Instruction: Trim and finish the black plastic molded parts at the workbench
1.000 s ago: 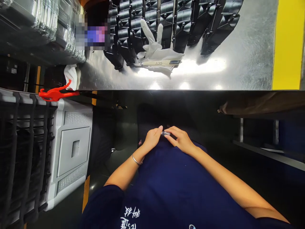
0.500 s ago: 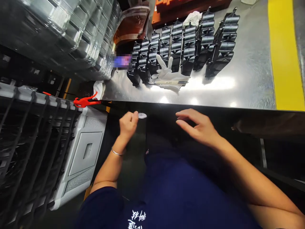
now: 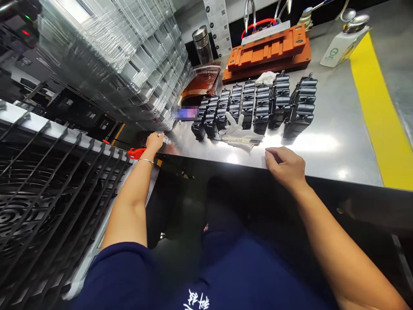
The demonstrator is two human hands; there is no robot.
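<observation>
My left hand [image 3: 154, 141] reaches out to the left corner of the metal table [image 3: 335, 142] and pinches a small clear part [image 3: 165, 138], just above a red clip [image 3: 138, 152]. My right hand [image 3: 285, 165] rests on the table's front edge with curled fingers and holds nothing. Ahead of it lies a white glove [image 3: 237, 129] with a flat labelled strip [image 3: 242, 140] on it. Behind the glove stands a row of black plastic parts [image 3: 258, 105].
A tall stack of clear plastic trays [image 3: 122, 56] fills the table's left side. An orange fixture [image 3: 267, 54], a metal flask [image 3: 203, 43] and a white bottle [image 3: 337, 47] stand at the back. A yellow stripe [image 3: 377, 112] runs down the right. A black wire rack [image 3: 48, 185] is on my left.
Both hands rose from my lap, where they held the clear part together. My left hand carried it up to the table's left corner; my right hand came to the table's edge.
</observation>
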